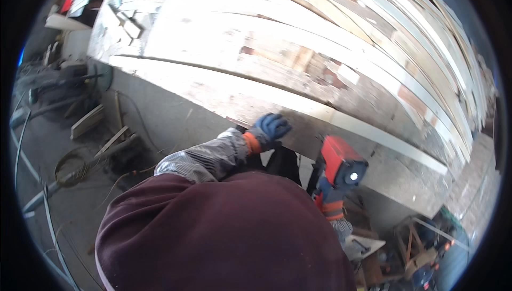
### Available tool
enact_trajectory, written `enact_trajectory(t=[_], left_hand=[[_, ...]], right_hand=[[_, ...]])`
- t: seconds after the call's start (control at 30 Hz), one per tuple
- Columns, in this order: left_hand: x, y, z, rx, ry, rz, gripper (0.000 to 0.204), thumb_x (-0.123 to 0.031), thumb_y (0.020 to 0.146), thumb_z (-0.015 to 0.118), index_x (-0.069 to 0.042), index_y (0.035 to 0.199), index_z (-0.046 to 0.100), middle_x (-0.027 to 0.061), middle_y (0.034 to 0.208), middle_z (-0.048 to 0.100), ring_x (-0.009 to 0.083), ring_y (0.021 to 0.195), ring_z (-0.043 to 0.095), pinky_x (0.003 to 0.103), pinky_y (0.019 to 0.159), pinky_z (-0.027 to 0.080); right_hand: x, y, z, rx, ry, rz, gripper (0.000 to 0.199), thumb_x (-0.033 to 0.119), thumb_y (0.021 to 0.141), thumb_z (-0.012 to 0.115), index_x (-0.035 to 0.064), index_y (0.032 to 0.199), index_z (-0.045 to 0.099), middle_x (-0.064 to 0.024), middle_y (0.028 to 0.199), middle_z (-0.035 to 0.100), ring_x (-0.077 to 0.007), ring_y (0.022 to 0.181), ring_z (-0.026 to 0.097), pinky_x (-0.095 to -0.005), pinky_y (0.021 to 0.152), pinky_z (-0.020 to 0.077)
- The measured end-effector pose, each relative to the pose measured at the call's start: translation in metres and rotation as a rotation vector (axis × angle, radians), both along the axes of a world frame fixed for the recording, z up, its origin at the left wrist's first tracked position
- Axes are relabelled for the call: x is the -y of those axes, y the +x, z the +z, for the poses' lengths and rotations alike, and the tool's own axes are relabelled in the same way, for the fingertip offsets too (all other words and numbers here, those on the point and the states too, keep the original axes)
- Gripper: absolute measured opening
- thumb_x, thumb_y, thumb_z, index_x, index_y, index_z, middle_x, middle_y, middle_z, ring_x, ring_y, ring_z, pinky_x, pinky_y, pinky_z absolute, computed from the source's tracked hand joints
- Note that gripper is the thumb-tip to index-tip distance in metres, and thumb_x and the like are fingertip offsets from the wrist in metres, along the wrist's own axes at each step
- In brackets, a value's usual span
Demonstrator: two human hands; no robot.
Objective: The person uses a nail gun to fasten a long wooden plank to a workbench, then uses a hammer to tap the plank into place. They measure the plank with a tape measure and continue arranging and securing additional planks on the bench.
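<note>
- The left hand [271, 127], in a blue glove with an orange cuff, lies on the near edge of the dusty workbench [224, 86], fingers curled over the edge; judging by the pose, it is there to steady the body or the work.
- A long pale wooden strip [373, 131] lies along the near part of the bench, running off to the right, just beyond the left hand; whether the glove touches it cannot be told.
- The right hand [326, 195], gloved the same way, is wrapped round the grip of a red power tool [341, 163], held below the bench edge with its round end facing up toward the camera, probably kept low and clear of the wood.
- The left arm, in a striped grey sleeve [205, 158], reaches forward and up, elbow bent; the right forearm rises steeply from below.
- More wooden slats [426, 40] are stacked across the far right of the bench.
- Cables [69, 171] lie on the floor to the left.
</note>
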State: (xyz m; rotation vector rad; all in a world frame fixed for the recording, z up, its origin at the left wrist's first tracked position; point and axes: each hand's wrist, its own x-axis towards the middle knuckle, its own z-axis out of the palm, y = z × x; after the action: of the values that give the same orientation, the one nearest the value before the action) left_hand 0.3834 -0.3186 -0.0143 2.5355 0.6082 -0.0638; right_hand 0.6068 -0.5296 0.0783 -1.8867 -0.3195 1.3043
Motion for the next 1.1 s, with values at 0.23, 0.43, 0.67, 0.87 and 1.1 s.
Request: enact_trajectory(t=[0.23,0.43,0.67,0.87,1.1], left_hand=[[-0.050,0.083,0.001,0.007,0.360,0.063,0.084,-0.047,0.070,0.070,-0.014,0.139,0.037,0.0115,0.130,0.046,0.0323,0.122,0.042,0.049,0.102,0.033],[-0.083,0.100,-0.005,-0.435,0.188,-0.128,0.071,-0.048,0.070,0.073,-0.014,0.126,0.045,0.0097,0.108,0.051,0.0281,0.101,0.051,0.041,0.083,0.043],[-0.106,-0.024,-0.005,-0.496,0.198,-0.031,0.068,-0.048,0.069,0.074,-0.014,0.122,0.050,0.0067,0.116,0.053,0.0268,0.107,0.053,0.043,0.088,0.044],[-0.098,-0.031,0.022,-0.395,0.249,-0.009,0.092,-0.052,0.062,0.076,-0.013,0.136,0.040,0.0107,0.130,0.045,0.0318,0.117,0.044,0.047,0.098,0.036],[-0.047,0.081,0.014,-0.399,0.105,-0.037,0.080,-0.048,0.066,0.074,-0.014,0.132,0.044,0.0089,0.119,0.051,0.0303,0.109,0.050,0.044,0.093,0.041]], right_hand=[[0.008,0.008,-0.002,0.291,-0.082,0.114,0.035,0.014,0.076,0.065,0.0044,0.108,0.059,-0.0093,0.088,0.061,-0.0249,0.075,0.059,-0.0376,0.066,0.0495],[0.026,0.015,0.005,0.571,-0.047,0.030,0.024,0.009,0.073,0.065,0.0057,0.097,0.063,-0.0060,0.082,0.063,-0.0189,0.069,0.061,-0.0333,0.060,0.0497],[0.059,0.007,0.005,0.241,-0.025,-0.154,0.021,0.006,0.078,0.065,0.0011,0.098,0.061,-0.0064,0.073,0.062,-0.0173,0.055,0.059,-0.0308,0.051,0.0490],[0.032,0.001,0.003,0.408,0.052,0.052,0.009,0.007,0.079,0.060,0.0029,0.086,0.061,-0.0063,0.072,0.061,-0.0171,0.060,0.058,-0.0308,0.054,0.0471],[-0.042,0.011,0.028,0.720,0.087,0.590,0.041,0.025,0.085,0.058,0.0093,0.123,0.054,-0.0138,0.126,0.053,-0.0324,0.117,0.050,-0.0420,0.100,0.0389]])
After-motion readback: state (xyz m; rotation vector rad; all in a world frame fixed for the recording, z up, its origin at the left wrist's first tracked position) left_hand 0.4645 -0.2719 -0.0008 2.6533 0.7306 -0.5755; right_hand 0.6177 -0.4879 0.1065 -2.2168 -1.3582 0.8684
